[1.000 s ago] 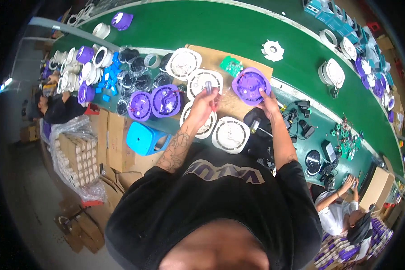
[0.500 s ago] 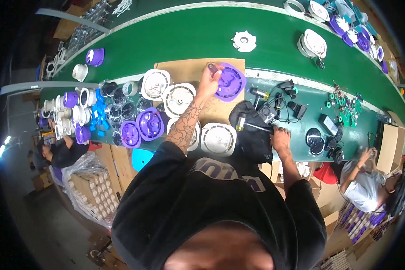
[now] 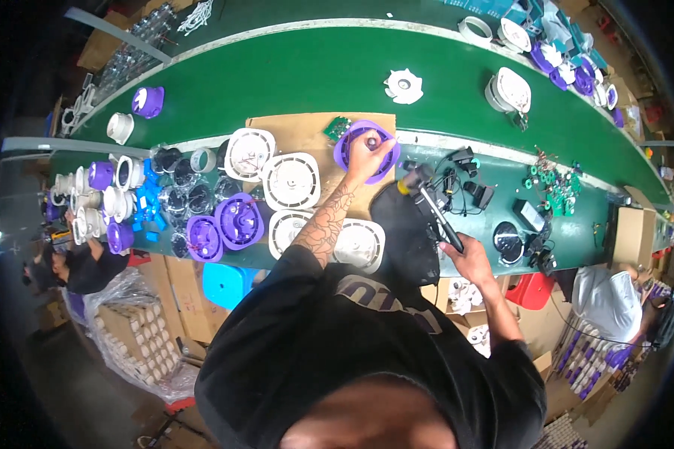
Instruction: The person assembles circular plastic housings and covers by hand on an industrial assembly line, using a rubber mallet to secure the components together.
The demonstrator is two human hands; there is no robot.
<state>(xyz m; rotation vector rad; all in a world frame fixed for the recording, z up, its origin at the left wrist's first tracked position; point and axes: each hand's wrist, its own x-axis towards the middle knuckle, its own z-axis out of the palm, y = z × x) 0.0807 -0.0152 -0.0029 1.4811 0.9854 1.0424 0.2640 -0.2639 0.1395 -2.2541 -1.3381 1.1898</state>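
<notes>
My left hand (image 3: 365, 162) is closed over a purple plastic housing (image 3: 344, 154), gripping a dark round-ended tool (image 3: 372, 142) that points down into it. The tool's lower end is hidden by the fingers. A small green circuit board (image 3: 338, 128) lies just beyond the housing's left rim, on a sheet of cardboard (image 3: 299, 127). In my right hand (image 3: 470, 259) is a hammer (image 3: 443, 222), held by its black handle. Its head, with a yellow face, is raised near the housing's right side, slightly blurred. A black cloth or bag (image 3: 404, 232) lies below the hammer.
White round housings (image 3: 290, 182) and purple ones (image 3: 239, 221) crowd the left of the cardboard. Black adapters with cables (image 3: 464, 179) and a pile of green boards (image 3: 562, 187) lie to the right. A white fan wheel (image 3: 404, 86) rests on the green belt. Other people sit at both sides.
My right hand has lifted the hammer off the black cloth, its head now up beside the purple housing. My left hand has moved over the housing's middle. The green circuit board has come into sight.
</notes>
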